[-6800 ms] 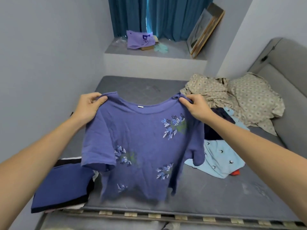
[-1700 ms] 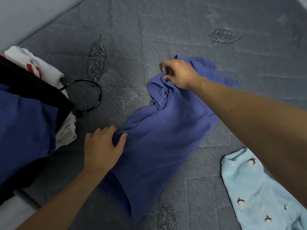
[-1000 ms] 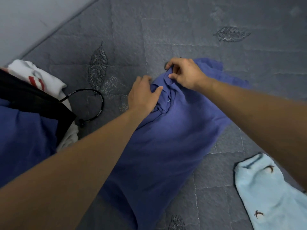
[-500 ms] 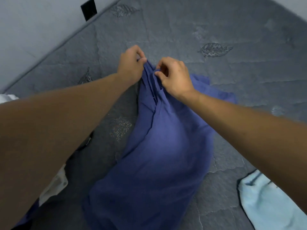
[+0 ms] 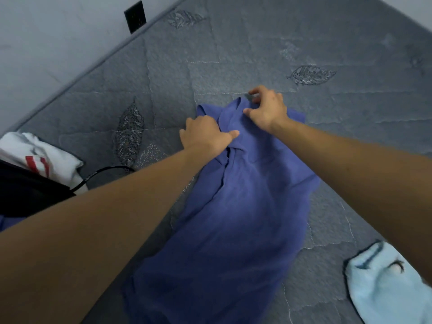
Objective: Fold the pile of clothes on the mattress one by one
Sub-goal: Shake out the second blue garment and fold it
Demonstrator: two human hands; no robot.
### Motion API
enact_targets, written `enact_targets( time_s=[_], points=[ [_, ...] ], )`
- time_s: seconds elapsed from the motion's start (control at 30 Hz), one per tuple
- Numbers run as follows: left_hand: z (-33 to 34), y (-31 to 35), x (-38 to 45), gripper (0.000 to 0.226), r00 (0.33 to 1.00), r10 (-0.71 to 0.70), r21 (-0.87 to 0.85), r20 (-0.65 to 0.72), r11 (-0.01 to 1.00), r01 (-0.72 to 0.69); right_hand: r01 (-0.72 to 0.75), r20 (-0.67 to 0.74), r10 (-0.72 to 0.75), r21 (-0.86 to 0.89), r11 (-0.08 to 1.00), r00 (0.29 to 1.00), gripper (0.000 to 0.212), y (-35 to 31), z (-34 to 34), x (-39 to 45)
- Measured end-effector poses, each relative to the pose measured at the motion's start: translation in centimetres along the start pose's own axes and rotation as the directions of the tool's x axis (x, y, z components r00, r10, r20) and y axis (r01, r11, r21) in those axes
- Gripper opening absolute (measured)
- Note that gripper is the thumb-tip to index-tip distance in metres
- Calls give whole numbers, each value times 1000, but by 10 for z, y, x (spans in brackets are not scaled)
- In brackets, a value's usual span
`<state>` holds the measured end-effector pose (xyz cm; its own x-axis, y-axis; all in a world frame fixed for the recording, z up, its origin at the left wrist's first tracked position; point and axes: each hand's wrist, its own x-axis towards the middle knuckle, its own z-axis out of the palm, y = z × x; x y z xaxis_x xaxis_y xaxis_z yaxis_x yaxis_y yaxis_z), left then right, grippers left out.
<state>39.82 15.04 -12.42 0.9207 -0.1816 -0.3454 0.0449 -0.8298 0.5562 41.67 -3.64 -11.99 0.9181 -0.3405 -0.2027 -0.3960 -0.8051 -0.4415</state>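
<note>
A purple-blue shirt (image 5: 236, 218) lies lengthwise on the grey quilted mattress (image 5: 257, 43), its sides folded in and bunched near the top. My left hand (image 5: 205, 134) grips a fold at the shirt's upper left edge, thumb stretched across the cloth. My right hand (image 5: 266, 108) pinches the shirt's top edge by the collar, fingertips touching the mattress. Both forearms reach in from the bottom corners, and the left one hides the shirt's lower left part.
A stack of folded clothes sits at the left edge: a white garment with red stripes (image 5: 35, 153) under a black one (image 5: 28, 190). A black cord (image 5: 105, 171) loops beside it. A light blue garment (image 5: 385, 284) lies at the bottom right. The wall (image 5: 46, 43) with a dark outlet (image 5: 135, 16) borders the mattress's left side.
Half a second ago both hands pinched the shirt's top close together. Now they are apart: the left hand has dropped to the shirt's left edge and the top lies flatter on the mattress.
</note>
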Motion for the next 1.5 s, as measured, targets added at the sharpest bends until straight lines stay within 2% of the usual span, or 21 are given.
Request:
enact_targets(
  time_s=[0.03, 0.13, 0.23, 0.33, 0.43, 0.47, 0.5, 0.57, 0.6, 0.7, 0.77, 0.8, 0.87, 0.93, 1.03, 1.13, 1.23, 1.33, 1.4, 1.5],
  points=[
    [1, -2, -1, 48, 1000, 4, -33, -17, 999, -4, 4, -16, -4, 43, 999, 1000, 36, -3, 0, 2],
    [3, -13, -12, 42, 989, 16, -153, -149, 987, -39, 85, -49, -80, 94, 992, 996, 14, -18, -1, 4],
    [5, -29, -40, 41, 952, 25, -206, -307, 974, -92, 177, -124, -159, 149, 973, 979, 12, -35, 0, 8],
    [7, -45, -56, 37, 948, 7, -184, -319, 980, -69, 265, -101, -251, 161, 951, 963, 10, -53, 7, 12],
    [6, -46, -58, 24, 927, -48, -279, -371, 958, -62, 326, -93, -327, -18, 945, 941, 21, -53, 15, 3],
    [6, -44, -60, 24, 911, -1, -253, -412, 961, -113, 334, -147, -346, -101, 937, 927, 25, -47, 16, -5],
    [6, -41, -62, 30, 893, 104, -159, -438, 969, -190, 340, -215, -367, -156, 928, 905, 25, -40, 15, -15],
    [10, -34, -63, 39, 877, 304, 64, -371, 951, -303, 361, -264, -419, -239, 901, 869, 19, -20, 11, -40],
    [11, -30, -63, 41, 896, 314, 119, -313, 949, -292, 373, -240, -441, -281, 884, 865, 18, -8, 10, -53],
    [14, -26, -50, 34, 979, 163, 46, -126, 986, -158, 403, -99, -457, -333, 852, 884, 25, 27, 11, -82],
    [11, -30, -41, 22, 983, 182, -30, -32, 983, -183, 425, 8, -450, -342, 838, 893, 37, 46, 16, -92],
    [7, -33, -37, 17, 981, 190, -52, -37, 980, -191, 428, 42, -443, -354, 831, 895, 42, 55, 17, -93],
    [-1, -40, -29, 11, 973, 186, -35, -135, 981, -193, 390, 50, -404, -386, 836, 914, 51, 70, 17, -88],
    [-2, -43, -28, 10, 957, 195, 77, -215, 980, -182, 300, 33, -314, -403, 865, 949, 56, 78, 18, -83],
    [7, -46, -51, 23, 926, 266, 189, -268, 957, -220, 217, -16, -238, -362, 906, 971, 59, 78, 26, -96],
    [17, -55, -100, 47, 878, 419, 214, -231, 902, -374, 272, -23, -288, -267, 925, 957, 59, 66, 39, -139],
    [31, -79, -151, 63, 910, 395, 185, -125, 910, -370, 316, 21, -320, -221, 923, 947, 60, 54, 59, -195],
    [36, -112, -193, 52, 949, 296, 255, -113, 931, -260, 350, 69, -344, -259, 900, 936, 62, 42, 85, -250],
    [31, -130, -214, 41, 949, 289, 304, -124, 922, -241, 363, 91, -352, -271, 891, 932, 63, 34, 99, -282],
    [22, -151, -242, 40, 953, 282, 266, -107, 932, -246, 389, 126, -368, -289, 875, 921, 61, 22, 115, -326]
  ],
)
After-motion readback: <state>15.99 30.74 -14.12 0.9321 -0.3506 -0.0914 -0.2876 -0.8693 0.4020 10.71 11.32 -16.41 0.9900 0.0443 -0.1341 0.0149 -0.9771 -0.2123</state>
